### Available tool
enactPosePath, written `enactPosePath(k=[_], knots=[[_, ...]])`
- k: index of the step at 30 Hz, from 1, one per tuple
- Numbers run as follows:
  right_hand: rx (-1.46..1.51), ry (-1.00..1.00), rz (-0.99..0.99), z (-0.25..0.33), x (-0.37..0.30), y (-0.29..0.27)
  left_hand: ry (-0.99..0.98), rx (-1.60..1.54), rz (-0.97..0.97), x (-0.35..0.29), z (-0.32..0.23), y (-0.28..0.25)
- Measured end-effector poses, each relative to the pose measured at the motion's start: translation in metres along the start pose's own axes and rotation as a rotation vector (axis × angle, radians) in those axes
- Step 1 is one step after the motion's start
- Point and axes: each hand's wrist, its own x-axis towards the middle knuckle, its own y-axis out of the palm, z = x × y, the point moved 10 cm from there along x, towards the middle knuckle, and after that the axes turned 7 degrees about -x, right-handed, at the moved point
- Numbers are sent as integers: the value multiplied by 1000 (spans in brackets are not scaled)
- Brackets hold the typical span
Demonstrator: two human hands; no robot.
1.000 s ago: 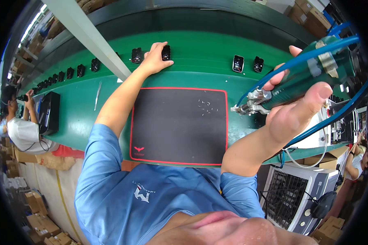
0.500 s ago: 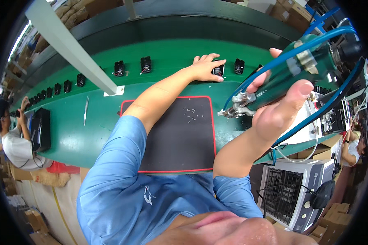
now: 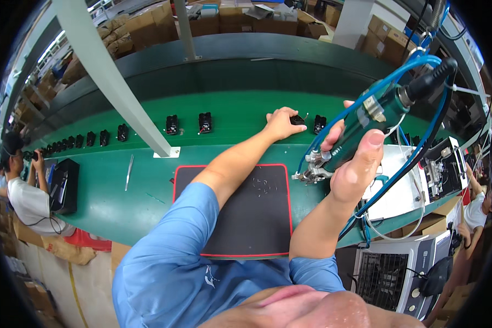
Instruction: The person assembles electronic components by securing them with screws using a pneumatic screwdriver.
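Note:
My left hand (image 3: pixel 282 125) is stretched out over the green conveyor belt (image 3: pixel 246 112), its fingers closed on a small black part (image 3: pixel 297 120) with a thin wire sticking up. Just right of it another black part (image 3: pixel 320 124) rests on the belt. In my right hand (image 3: pixel 356 167) is a green power screwdriver (image 3: pixel 347 134), tilted, with blue hoses and a metal fitting at its lower left end. That end hangs above the green bench, right of a black mat (image 3: pixel 246 218) with a red border. Tiny pale scraps lie on the mat.
Several black parts (image 3: pixel 172 124) stand in a row along the belt to the left. A grey post (image 3: pixel 115 82) rises from the bench. At right are a white machine (image 3: pixel 391 183) and an air cooler (image 3: pixel 388 273). People (image 3: pixel 24 186) sit at either side.
The view has tilted up, so the bench sits lower in it. The part in my left hand is now turned differently, with its wire showing. My right hand still holds the screwdriver.

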Motion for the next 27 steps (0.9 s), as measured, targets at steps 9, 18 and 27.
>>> enactPosePath(k=[9, 18, 27], knots=[[71, -50, 42, -2, -3, 5, 391, -245, 141, -205, -60, -76], [82, -44, 120, 1, -33, 48, 509, -33, 99, -309, -68, -68], [215, 161, 28, 36, -70, 82, 304, -10, 122, -298, -65, -73]])
